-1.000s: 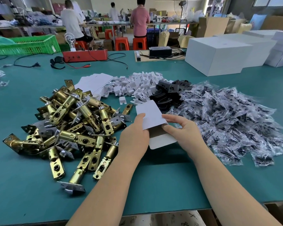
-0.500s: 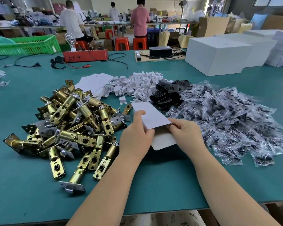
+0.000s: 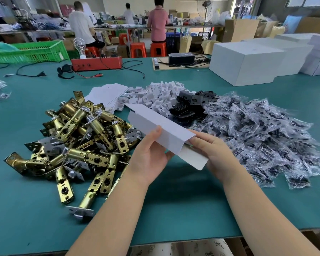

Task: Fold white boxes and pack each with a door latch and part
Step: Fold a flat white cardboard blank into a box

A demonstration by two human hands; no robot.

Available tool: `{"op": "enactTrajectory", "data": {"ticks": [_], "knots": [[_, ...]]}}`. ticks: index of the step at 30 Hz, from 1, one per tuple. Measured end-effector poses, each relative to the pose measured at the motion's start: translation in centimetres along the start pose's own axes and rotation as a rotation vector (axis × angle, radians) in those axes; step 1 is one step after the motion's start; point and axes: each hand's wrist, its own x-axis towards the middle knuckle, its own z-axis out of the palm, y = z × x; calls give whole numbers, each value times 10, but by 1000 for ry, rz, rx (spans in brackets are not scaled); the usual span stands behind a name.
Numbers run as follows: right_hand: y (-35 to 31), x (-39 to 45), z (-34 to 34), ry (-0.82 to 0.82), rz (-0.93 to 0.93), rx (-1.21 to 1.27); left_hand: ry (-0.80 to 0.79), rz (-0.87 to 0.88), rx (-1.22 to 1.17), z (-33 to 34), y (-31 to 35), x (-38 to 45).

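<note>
White box blank (image 3: 163, 130) | left hand (image 3: 151, 154), right hand (image 3: 212, 154) gripping | contents unseen

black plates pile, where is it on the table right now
In the head view the black plates pile lies mid-table, just beyond the held white box, between the white plastic parts and the bagged parts.

Both bare forearms were extended forward. The left hand (image 3: 151, 156) was closed in a thumb-over grip; the right hand (image 3: 213, 154) was likewise closed, knuckles up.
</note>
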Motion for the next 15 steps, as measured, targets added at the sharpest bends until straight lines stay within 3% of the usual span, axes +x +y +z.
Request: {"op": "enactTrajectory", "data": {"ticks": [5, 9, 15], "knots": [[0, 2, -5, 26, 119, 159, 3, 105, -122, -4, 10, 0], [-2, 1, -12, -17, 74, 340, -34, 109, -72, -3, 9, -2], [1, 0, -10, -77, 93, 342, -100, 96, 51, -3, 5, -4]]}}
